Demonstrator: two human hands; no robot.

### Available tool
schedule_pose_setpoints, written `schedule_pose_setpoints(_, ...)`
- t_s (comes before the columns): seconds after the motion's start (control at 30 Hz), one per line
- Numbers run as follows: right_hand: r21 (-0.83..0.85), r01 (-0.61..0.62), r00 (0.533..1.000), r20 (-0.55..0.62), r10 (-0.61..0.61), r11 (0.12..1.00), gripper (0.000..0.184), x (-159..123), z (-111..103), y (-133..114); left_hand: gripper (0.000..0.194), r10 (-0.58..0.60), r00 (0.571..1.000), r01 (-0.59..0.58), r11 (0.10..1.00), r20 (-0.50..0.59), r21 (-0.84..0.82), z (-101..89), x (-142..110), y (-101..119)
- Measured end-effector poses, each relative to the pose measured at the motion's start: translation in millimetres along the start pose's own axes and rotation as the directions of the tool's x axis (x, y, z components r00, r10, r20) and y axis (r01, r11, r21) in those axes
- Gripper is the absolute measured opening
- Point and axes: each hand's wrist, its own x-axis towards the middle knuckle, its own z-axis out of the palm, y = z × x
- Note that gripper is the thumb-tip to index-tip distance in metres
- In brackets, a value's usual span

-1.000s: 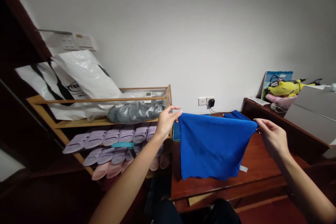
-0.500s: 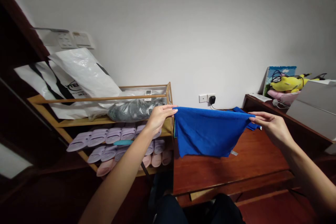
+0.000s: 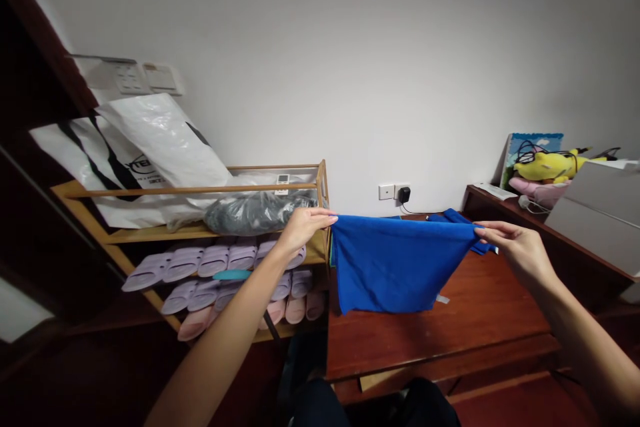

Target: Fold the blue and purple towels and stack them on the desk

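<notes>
A blue cloth (image 3: 395, 267) hangs between my two hands, its top edge drawn nearly straight and its lower edge down at the tabletop. My left hand (image 3: 307, 230) pinches the upper left corner between thumb and fingers. At the upper right corner, my right hand (image 3: 510, 243) holds the cloth in the same kind of pinch. A small white tag (image 3: 442, 299) shows by the cloth's lower right edge. Behind the cloth, partly hidden, more blue fabric (image 3: 453, 215) lies on the reddish wooden table (image 3: 480, 307).
On the left stands a wooden rack (image 3: 200, 191) with several slippers (image 3: 187, 263), white bags (image 3: 160, 140) and a plastic-wrapped dark bundle (image 3: 245, 215). A black plug (image 3: 404, 195) sits in the wall. A raised shelf on the right bears a yellow plush toy (image 3: 547, 165) and a grey-white box (image 3: 595, 210).
Both hands and the cloth have come slightly lower in view. The pinches at the two corners are unchanged. The camera view has shifted a little.
</notes>
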Motion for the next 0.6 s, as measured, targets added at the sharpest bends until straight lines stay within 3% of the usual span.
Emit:
schedule_pose_setpoints(0.13,-0.039,0.079,0.997,-0.009,-0.080,0.996,0.043,-4.6,-1.5,0.0,0.023,0.089,0.994,-0.099,0.972,0.058,0.214,-11.5,-12.0,11.6)
schedule_pose_setpoints(0.23,-0.171,0.177,0.984,-0.003,-0.180,0.969,0.042,-10.8,-7.3,0.1,0.016,0.200,0.977,-0.214,0.908,0.077,0.360,-18.8,-28.6,29.4)
schedule_pose_setpoints(0.33,-0.300,0.247,0.966,0.000,-0.259,0.921,0.042,-19.4,-17.3,-2.4,0.014,0.229,0.968,-0.252,0.877,0.105,0.408,-25.3,-48.4,49.9)
schedule_pose_setpoints(0.47,-0.307,0.244,0.967,0.003,-0.256,0.920,0.038,-29.9,-27.3,-10.6,0.017,0.127,0.982,-0.174,0.893,0.139,0.416,-32.8,-70.1,68.8)
schedule_pose_setpoints(0.6,-0.145,0.099,0.994,0.070,-0.090,0.984,0.038,-27.2,-19.5,-13.1,0.019,-0.029,0.985,-0.033,0.933,0.167,0.359,-35.0,-74.3,67.4)
